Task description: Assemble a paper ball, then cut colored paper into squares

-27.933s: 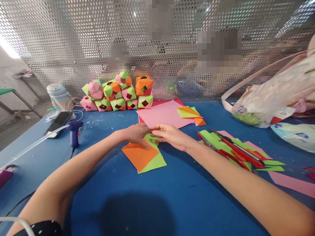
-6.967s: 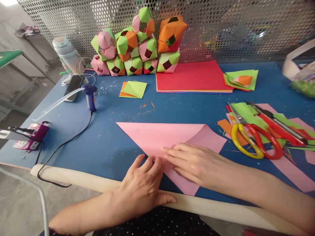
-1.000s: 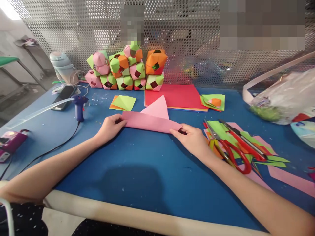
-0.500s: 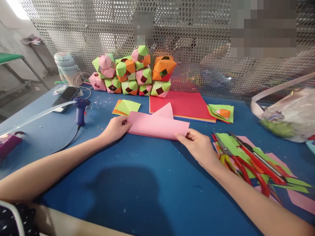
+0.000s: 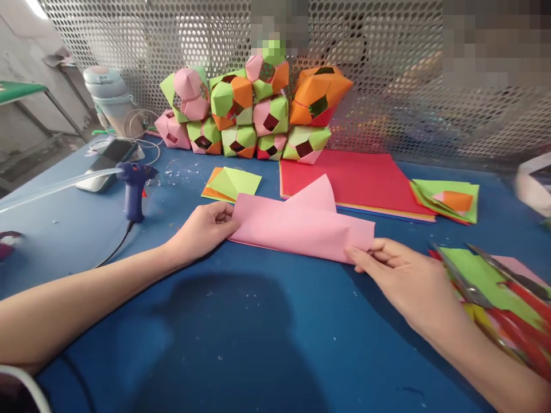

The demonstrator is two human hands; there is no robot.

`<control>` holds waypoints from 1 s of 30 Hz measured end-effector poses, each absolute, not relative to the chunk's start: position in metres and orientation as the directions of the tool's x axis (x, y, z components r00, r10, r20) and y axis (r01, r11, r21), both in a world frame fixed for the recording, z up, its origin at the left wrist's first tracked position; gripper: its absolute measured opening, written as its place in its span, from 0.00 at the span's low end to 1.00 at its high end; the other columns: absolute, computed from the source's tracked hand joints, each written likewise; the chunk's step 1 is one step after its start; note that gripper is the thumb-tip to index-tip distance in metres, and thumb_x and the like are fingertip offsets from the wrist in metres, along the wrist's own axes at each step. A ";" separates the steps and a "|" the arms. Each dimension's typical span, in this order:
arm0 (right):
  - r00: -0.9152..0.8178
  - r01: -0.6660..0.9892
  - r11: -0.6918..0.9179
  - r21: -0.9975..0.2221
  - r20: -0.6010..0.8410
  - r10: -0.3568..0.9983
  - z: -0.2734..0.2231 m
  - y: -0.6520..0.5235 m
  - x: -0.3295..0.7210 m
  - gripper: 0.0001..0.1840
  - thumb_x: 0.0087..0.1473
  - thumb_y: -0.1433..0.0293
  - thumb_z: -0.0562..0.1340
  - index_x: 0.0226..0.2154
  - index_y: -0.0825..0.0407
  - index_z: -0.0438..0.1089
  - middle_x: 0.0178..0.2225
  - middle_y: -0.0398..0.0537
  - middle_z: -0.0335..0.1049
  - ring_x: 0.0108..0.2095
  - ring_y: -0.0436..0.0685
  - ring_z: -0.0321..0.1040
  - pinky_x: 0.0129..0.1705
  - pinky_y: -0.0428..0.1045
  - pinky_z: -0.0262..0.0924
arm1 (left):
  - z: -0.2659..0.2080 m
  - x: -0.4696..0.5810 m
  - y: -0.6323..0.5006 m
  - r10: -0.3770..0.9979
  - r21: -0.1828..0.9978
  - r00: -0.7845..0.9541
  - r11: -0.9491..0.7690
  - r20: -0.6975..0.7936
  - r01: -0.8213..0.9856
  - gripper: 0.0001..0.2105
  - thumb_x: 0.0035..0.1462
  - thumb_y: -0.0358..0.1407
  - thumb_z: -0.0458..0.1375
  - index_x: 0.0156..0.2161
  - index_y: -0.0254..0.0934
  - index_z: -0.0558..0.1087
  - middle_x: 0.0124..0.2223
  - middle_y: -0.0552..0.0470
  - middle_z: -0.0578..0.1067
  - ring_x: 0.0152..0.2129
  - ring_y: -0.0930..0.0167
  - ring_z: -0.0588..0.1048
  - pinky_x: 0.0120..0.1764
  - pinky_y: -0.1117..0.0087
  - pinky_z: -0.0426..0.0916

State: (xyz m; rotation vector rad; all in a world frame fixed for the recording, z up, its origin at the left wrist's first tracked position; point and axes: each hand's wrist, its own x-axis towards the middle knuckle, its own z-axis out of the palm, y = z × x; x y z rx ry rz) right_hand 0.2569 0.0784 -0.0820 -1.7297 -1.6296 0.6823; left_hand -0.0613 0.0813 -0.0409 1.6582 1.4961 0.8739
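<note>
A folded sheet of pink paper [image 5: 293,229] is stretched between my two hands, just above the blue tabletop. A pointed pink flap [image 5: 316,195] sticks up behind its upper edge. My left hand [image 5: 210,226] pinches the left end, thumb in front and fingers curled behind. At the lower right corner my right hand [image 5: 400,278] grips the paper between thumb and fingers. Behind the pink paper lie a red-topped stack of coloured sheets [image 5: 357,180] and a few green and orange squares [image 5: 232,184].
Several folded paper balls [image 5: 232,103] are piled against a perforated metal screen [image 5: 387,115]. Scissors [image 5: 473,292] lie on paper scraps at the right, close to my right forearm. A blue glue gun [image 5: 134,192] with a cord, a phone [image 5: 107,163] and a bottle [image 5: 114,100] are on the left.
My view has come closer and shifted, so things look larger and the right-hand items sit further right. Both hands still hold the pink paper, which now bulges slightly near my right thumb.
</note>
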 end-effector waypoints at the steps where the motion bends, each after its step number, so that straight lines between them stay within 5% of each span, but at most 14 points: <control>1: 0.089 0.657 -0.007 -0.754 0.068 0.994 -0.084 0.079 0.259 0.22 0.46 0.47 0.64 0.30 0.48 0.73 0.25 0.43 0.73 0.28 0.56 0.70 0.30 0.49 0.60 | -0.041 -0.061 0.081 0.995 0.863 0.095 -0.059 0.013 0.503 0.06 0.54 0.36 0.57 0.29 0.35 0.70 0.23 0.60 0.67 0.21 0.78 0.63 0.25 0.76 0.56; 11: 0.045 0.576 0.092 -0.812 0.144 0.988 -0.089 0.086 0.255 0.19 0.45 0.51 0.65 0.32 0.48 0.73 0.24 0.44 0.73 0.24 0.56 0.69 0.26 0.49 0.62 | -0.042 -0.060 0.079 0.996 0.869 0.065 -0.079 0.054 0.489 0.08 0.51 0.39 0.59 0.33 0.35 0.72 0.26 0.56 0.71 0.23 0.75 0.68 0.27 0.74 0.62; 17: 0.037 0.570 0.106 -0.815 0.155 0.987 -0.079 0.085 0.246 0.18 0.45 0.54 0.64 0.33 0.50 0.73 0.24 0.44 0.72 0.24 0.54 0.66 0.25 0.48 0.60 | -0.042 -0.059 0.077 0.997 0.895 0.071 -0.069 0.042 0.441 0.16 0.50 0.39 0.61 0.44 0.36 0.73 0.36 0.52 0.78 0.31 0.71 0.75 0.34 0.71 0.69; 30: -0.058 0.536 0.214 -0.817 0.217 0.974 -0.075 0.081 0.243 0.16 0.47 0.56 0.63 0.34 0.51 0.70 0.27 0.47 0.73 0.27 0.55 0.68 0.30 0.49 0.63 | -0.045 -0.058 0.069 0.972 0.554 0.079 -0.191 0.221 0.810 0.07 0.57 0.39 0.54 0.35 0.38 0.70 0.26 0.57 0.72 0.23 0.73 0.67 0.28 0.71 0.59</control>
